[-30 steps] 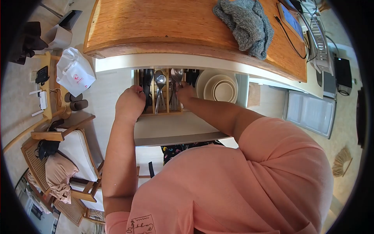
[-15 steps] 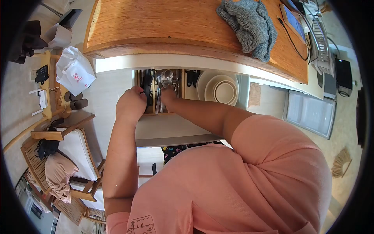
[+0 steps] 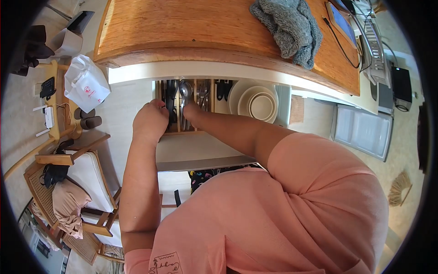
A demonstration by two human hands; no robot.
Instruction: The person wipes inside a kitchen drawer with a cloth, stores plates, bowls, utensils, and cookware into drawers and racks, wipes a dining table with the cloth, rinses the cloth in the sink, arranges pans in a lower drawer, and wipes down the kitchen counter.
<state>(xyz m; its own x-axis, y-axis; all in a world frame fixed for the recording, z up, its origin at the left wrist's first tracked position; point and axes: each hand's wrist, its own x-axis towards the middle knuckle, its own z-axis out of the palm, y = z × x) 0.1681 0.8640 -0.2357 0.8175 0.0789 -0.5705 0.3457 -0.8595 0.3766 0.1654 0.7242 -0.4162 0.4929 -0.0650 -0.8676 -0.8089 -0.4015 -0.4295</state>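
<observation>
An open drawer (image 3: 196, 148) holds a wooden cutlery tray (image 3: 211, 102) with narrow compartments. My right hand (image 3: 192, 113) is over the compartment of spoons (image 3: 185, 90), against their handles; its fingers are mostly hidden, so its grip is unclear. My left hand (image 3: 151, 119) is at the drawer's left side, fingers curled beside the dark-handled utensils (image 3: 171, 91); what they hold, if anything, is hidden. Forks (image 3: 203, 89) lie in the compartment right of the spoons. Round cream bowls (image 3: 262, 106) are nested at the drawer's right, near black-handled items (image 3: 223, 90).
Above the drawer is a wooden countertop (image 3: 182, 27) with a grey knitted cloth (image 3: 292, 32), a phone (image 3: 342, 23) and cables. A white bag (image 3: 86, 84) and a chair (image 3: 91, 176) stand to the left. A clear-lidded bin (image 3: 362, 132) is at right.
My right hand has moved left from the fork compartment to the spoon compartment. The spoons it carried now lie among the others there. My left hand has stayed at the drawer's left side.
</observation>
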